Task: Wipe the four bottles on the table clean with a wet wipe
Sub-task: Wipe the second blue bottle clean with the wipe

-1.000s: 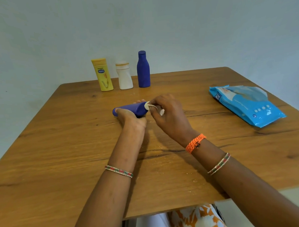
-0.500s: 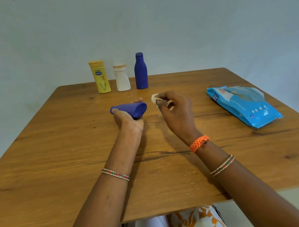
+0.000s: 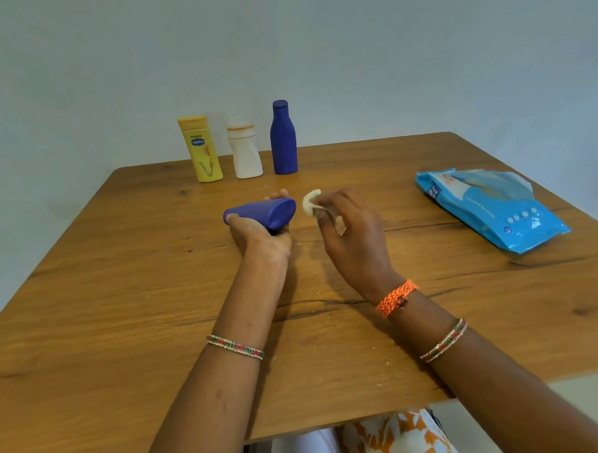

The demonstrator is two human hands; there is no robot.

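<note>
My left hand (image 3: 256,233) grips a blue bottle (image 3: 261,214) that lies on its side just above the wooden table (image 3: 122,302), its flat base turned toward my right hand. My right hand (image 3: 351,231) pinches a small bunched white wet wipe (image 3: 311,202) a short gap to the right of the bottle's base, not touching it. At the table's far edge stand three upright bottles in a row: a yellow bottle (image 3: 201,148), a white bottle (image 3: 245,151) and a second blue bottle (image 3: 282,138).
A light blue pack of wet wipes (image 3: 488,206) lies on the table's right side. A plain wall rises right behind the table's far edge. The near table edge is over my lap.
My right hand pulled the wipe off the base of the lying blue bottle and moved right, which opened a gap. My left hand kept its hold on the bottle.
</note>
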